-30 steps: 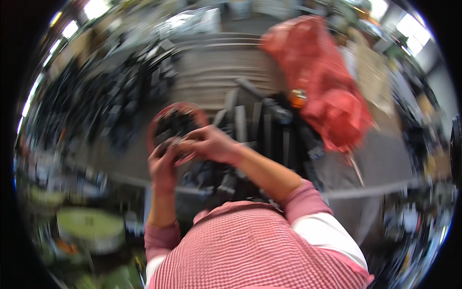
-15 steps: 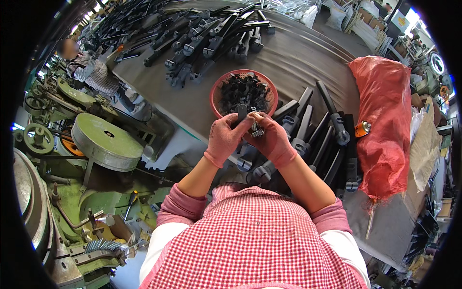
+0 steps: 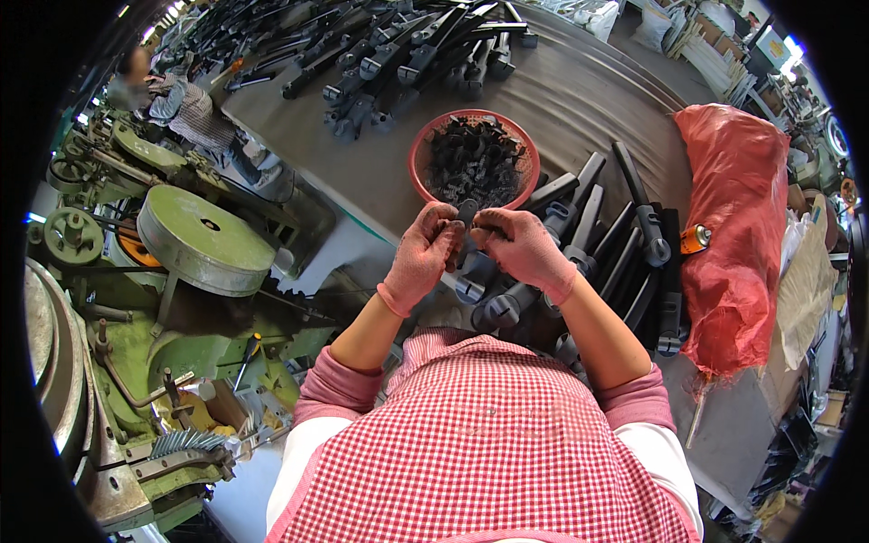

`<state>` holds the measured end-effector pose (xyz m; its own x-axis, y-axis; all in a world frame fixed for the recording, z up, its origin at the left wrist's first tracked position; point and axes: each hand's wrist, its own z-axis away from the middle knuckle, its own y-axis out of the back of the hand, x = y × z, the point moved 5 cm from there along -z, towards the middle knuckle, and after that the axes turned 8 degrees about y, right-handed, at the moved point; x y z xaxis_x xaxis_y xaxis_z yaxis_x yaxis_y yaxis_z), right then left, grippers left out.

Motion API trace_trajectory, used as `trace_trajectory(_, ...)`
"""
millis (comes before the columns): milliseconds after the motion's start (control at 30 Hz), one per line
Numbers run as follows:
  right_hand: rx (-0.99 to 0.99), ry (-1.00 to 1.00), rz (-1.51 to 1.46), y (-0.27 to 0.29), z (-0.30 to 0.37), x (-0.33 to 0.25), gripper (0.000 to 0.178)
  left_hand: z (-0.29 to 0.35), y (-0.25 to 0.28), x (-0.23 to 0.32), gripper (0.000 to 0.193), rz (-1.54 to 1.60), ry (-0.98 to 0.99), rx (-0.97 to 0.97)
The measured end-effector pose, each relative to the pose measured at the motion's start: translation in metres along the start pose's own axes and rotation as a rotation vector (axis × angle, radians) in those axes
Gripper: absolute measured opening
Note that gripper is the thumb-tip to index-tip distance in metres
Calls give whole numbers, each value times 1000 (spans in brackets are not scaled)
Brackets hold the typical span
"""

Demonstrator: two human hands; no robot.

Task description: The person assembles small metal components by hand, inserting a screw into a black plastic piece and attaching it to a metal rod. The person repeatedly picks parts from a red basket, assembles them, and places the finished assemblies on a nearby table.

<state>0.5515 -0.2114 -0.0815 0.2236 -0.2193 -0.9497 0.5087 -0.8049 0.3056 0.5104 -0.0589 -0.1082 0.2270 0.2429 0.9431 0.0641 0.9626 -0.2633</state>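
Note:
Both of my hands wear reddish-pink gloves and meet just in front of a red plastic basket [image 3: 527, 145]. A small black part with a rounded end [image 3: 468, 211] is pinched in the fingers of my left hand [image 3: 418, 258]. Close against that part, my right hand [image 3: 534, 255] has its thumb and fingertips pressed together; what they grip, if anything, is too small or hidden to make out. Many small black parts [image 3: 475, 161] fill the basket, with coiled springs among them.
Black and grey tube-like pieces [image 3: 588, 231] lie right of my hands, and a big pile [image 3: 398, 59] covers the table's [image 3: 308, 136] far side. A red sack [image 3: 733, 226] with an orange can [image 3: 695, 239] stands right. Green machinery [image 3: 204, 240] and another person [image 3: 195, 113] are left.
The silver springs that showed at my right hand are no longer visible there. My right hand has turned, its fingertips now at the black part. The view has shifted slightly.

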Motion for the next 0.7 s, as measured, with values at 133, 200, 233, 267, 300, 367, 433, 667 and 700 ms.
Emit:
trace_trajectory(133,174,-182,-492,-16,0,20,13,3,10,-17,9,90,40,-25)
trace_trajectory(200,158,-191,-435,-28,-3,28,13,6,19,-26,11,159,85,5)
trace_trajectory(233,114,-182,-420,-36,-6,31,13,6,24,-31,12,189,118,31)
trace_trajectory(267,99,-231,-369,-41,-7,37,14,6,28,-33,13,210,120,26)
trace_trajectory(300,133,-150,-429,-47,-11,37,16,6,32,-36,15,229,132,33)
trace_trajectory(367,105,-194,-509,-55,-17,44,17,5,40,-40,17,261,153,35)
trace_trajectory(433,84,-220,-519,-58,-23,48,19,1,47,-41,18,287,163,26)
trace_trajectory(667,-80,-290,-571,-55,-45,48,17,-18,65,-38,16,339,174,-27)
trace_trajectory(700,-70,-334,-544,-54,-47,52,17,-22,66,-34,17,265,114,-54)
